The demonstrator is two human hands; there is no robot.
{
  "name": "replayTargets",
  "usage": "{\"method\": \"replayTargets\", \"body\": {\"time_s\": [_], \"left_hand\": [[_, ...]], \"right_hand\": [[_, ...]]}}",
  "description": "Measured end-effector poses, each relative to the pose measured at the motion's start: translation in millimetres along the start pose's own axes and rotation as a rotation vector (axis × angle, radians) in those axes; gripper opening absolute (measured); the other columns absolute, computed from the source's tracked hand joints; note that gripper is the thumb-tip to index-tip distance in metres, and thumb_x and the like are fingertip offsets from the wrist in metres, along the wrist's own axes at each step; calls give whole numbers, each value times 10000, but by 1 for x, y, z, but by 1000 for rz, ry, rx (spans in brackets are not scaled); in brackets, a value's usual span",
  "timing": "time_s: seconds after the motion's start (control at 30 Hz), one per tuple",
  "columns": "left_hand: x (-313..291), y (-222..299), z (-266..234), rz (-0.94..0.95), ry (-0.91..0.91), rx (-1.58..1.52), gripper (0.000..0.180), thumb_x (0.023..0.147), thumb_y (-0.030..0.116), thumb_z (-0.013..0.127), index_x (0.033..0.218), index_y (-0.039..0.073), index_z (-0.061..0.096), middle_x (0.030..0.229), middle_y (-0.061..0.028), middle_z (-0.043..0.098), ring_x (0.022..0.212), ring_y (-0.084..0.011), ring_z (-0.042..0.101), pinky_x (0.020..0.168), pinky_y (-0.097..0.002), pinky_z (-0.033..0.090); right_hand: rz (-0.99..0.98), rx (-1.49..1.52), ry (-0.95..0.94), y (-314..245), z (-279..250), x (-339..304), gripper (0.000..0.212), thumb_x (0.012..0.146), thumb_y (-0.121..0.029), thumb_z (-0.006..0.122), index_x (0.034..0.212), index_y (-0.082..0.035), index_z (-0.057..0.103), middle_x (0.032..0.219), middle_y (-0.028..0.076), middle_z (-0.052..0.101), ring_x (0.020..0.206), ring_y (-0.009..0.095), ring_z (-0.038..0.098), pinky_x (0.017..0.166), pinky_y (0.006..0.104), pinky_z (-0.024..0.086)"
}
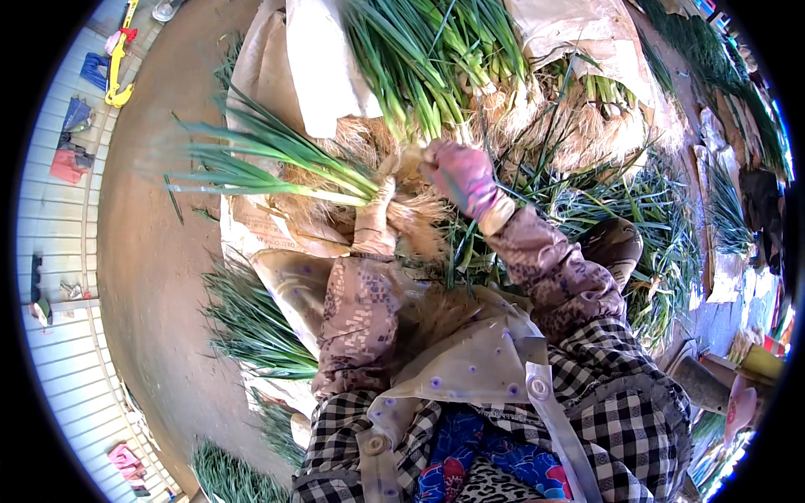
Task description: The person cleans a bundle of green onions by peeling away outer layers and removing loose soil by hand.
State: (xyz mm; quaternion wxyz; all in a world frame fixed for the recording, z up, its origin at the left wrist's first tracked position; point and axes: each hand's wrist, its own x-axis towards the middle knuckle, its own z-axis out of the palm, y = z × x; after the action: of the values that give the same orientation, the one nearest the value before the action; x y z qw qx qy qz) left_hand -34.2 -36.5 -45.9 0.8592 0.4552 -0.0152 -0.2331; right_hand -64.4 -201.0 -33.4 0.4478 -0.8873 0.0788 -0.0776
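My left hand (383, 186), in a pale glove, is closed around a small bunch of green onions (323, 172). Their leaves point left and their stringy roots hang to the right of my wrist. Just to the right, my right hand (463, 178), in a pink and purple glove, has its fingers curled together near the left fingertips. A pale bit shows at those fingers, too unclear to name. Directly beyond both hands lies a big heap of green onions (428, 71), roots toward me.
Loose green leaves (604, 205) litter the ground at right. Pale sacking (579, 33) partly covers the far heap. More green onions (256, 323) lie at left beside the bare floor (159, 251). A grey container (700, 381) stands at lower right. A clear plastic apron (470, 352) covers my lap.
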Motion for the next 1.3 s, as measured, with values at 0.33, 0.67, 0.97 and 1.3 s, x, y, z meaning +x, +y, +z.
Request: {"method": "replayTargets", "body": {"time_s": [0.33, 0.67, 0.97, 1.3], "left_hand": [[-13, -8, -9, -237, 100, -153, 233, 805, 176, 591, 918, -27, 574, 825, -104, 606, 742, -202, 586, 662, -326, 504], [-61, -21, -9, -119, -84, -432, 331, 799, 150, 579, 1070, -10, 479, 899, -98, 568, 806, -227, 562, 730, -379, 496], [-43, -13, -22, -116, 9, -285, 294, 803, 149, 587, 1060, 28, 514, 857, -64, 583, 748, -196, 564, 663, -332, 495], [-50, -27, -12, -192, -3, -43, 275, 814, 180, 570, 1031, 17, 526, 829, -78, 594, 703, -196, 574, 612, -309, 487]], "right_hand": [[200, 605, -61, -22, -11, -7, 348, 768, -262, 625, 1005, -15, 562, 816, 89, 605, 605, 121, 550, 518, 233, 472], [371, 1041, -201, -39, 4, 26, 261, 771, -260, 639, 858, -32, 545, 623, -19, 510, 451, 52, 401, 411, 190, 331], [550, 1085, 188, 105, -36, -87, 140, 804, -177, 583, 811, -37, 586, 691, 45, 573, 538, 102, 506, 471, 232, 406], [138, 1092, -502, 17, 9, -25, 494, 760, -212, 641, 1161, 8, 455, 757, 107, 618, 576, 96, 550, 464, 192, 434]]}}
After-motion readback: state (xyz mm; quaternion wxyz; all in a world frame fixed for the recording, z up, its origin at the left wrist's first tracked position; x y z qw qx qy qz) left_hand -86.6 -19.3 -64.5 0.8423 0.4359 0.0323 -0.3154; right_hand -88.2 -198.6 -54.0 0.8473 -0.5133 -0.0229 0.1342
